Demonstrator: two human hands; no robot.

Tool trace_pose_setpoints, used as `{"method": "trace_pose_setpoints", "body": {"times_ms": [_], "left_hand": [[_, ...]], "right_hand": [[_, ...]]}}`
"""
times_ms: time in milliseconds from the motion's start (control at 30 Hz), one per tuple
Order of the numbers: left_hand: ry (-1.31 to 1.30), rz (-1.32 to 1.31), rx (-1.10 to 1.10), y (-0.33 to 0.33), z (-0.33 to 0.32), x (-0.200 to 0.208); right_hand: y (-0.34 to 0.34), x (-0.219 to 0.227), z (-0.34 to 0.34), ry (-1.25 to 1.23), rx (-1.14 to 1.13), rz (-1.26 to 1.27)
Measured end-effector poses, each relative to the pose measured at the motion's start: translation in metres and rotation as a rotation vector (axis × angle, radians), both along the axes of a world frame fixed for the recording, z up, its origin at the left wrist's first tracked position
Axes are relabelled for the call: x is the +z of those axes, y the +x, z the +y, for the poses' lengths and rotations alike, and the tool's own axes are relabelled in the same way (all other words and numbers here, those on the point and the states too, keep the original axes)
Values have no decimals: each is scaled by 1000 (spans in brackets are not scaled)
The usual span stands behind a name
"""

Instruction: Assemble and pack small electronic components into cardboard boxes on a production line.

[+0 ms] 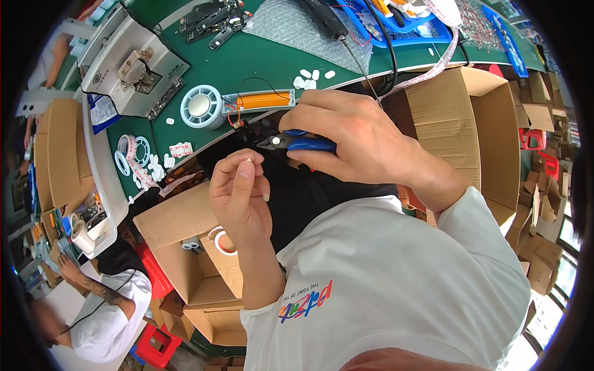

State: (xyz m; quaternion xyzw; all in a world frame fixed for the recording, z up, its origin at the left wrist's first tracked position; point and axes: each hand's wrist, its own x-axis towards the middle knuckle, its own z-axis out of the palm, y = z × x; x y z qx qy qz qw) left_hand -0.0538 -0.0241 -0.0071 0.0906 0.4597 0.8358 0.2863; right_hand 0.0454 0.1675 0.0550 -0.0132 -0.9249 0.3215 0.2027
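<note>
My right hand (365, 133) is closed around a pair of blue-handled wire cutters (309, 143), with the metal jaws pointing left over the table's near edge. My left hand (241, 185) is just below the jaws, thumb and fingertips pinched together. A tiny pale bit shows at the fingertips, too small to name. Beyond the cutters lies a light-blue round fan housing (203, 107) with a white disc in its middle. Joined to it is a handle shell holding an orange battery (263, 100) with thin wires. A small dark circuit board (245, 131) hangs near the jaws.
On the green table (229, 62) are a metal tape dispenser (133, 74), bubble wrap (278, 31), a black electric screwdriver (328, 21), a blue tray (402, 34) and white stickers (306, 79). Cardboard boxes (442, 117) flank me. Another person (108, 309) sits at lower left.
</note>
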Motion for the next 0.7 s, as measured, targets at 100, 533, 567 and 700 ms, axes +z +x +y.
{"method": "trace_pose_setpoints", "body": {"times_ms": [100, 533, 567, 700], "left_hand": [[-7, 18, 21, -3, -1, 2], [-255, 515, 289, -41, -11, 32], [-269, 519, 286, -42, -12, 33], [-310, 525, 274, -43, -12, 34]], "right_hand": [[-3, 6, 3, 7, -17, -14], [-27, 10, 24, -22, -150, 192], [-28, 12, 24, -52, -168, 177], [-33, 17, 25, -140, -223, 126]]}}
